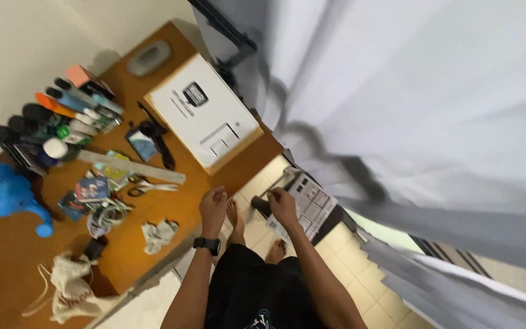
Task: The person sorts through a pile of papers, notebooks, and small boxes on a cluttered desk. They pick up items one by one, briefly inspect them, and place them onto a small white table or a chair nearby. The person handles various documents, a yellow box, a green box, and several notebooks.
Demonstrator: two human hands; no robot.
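The person stands barefoot on a pale tiled floor (pixel 330 244) beside a brown wooden worktop (pixel 153 207), both arms stretched forward. The left hand (pixel 213 204), with a black watch (pixel 207 244) on its wrist, hangs loosely curled just off the worktop's near edge; its fingers are bent inward and it holds nothing that can be seen. The right hand (pixel 282 204) is closed, fingers pinched on the top edge of a printed white paper sheet with small black pictures (pixel 309 204), which hangs over the floor, apart from the worktop and just below a large pale grey curtain (pixel 409 97).

On the worktop, a flat white cardboard box with a black picture on its lid (pixel 202 109) lies near the far corner, beside a grey oval gadget (pixel 149 57). A row of bottles and spray cans with black, orange and white caps (pixel 56 119) stands along the wall edge. A long grey ruler (pixel 132 166) lies across the middle, with scissors (pixel 144 187) just beside it. A crumpled grey cloth (pixel 158 234) sits near the near edge, close to the left hand. A blue plush toy (pixel 4 192) and a cream drawstring bag (pixel 71 289) lie at the end well apart from both hands.
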